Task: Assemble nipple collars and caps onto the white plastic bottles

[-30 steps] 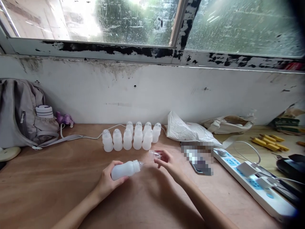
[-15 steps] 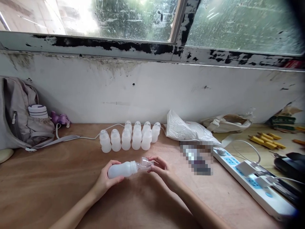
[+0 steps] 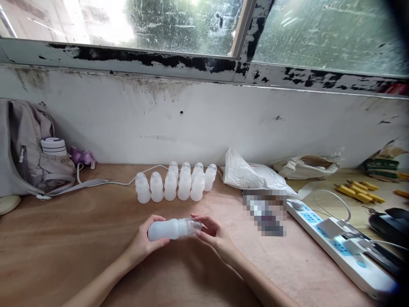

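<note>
A translucent white squeeze bottle, shaped like a baby bottle (image 3: 164,230), lies sideways above the table, its base toward the left. My left hand (image 3: 147,236) is wrapped round its lower body, thumb along the near side. Over the bottle's neck and tip sits a clear cap (image 3: 191,226). The fingers of my right hand (image 3: 212,232) pinch the cap's far end. Whether the cap is fully seated I cannot tell. Behind my hands, several similar capped bottles (image 3: 170,186) stand upright in two rows.
On the right, a white power strip (image 3: 338,245) with plugged-in chargers runs along the wooden table (image 3: 79,238). A white plastic bag (image 3: 252,172) rests by the wall. To the left are a grey backpack (image 3: 28,140) and a purple toy (image 3: 82,156). Yellow pieces (image 3: 359,192) lie far right.
The clear cap has moved left, from beyond the bottle's tip to over the tip and neck. My right hand came left with it, while my left hand kept its grip.
</note>
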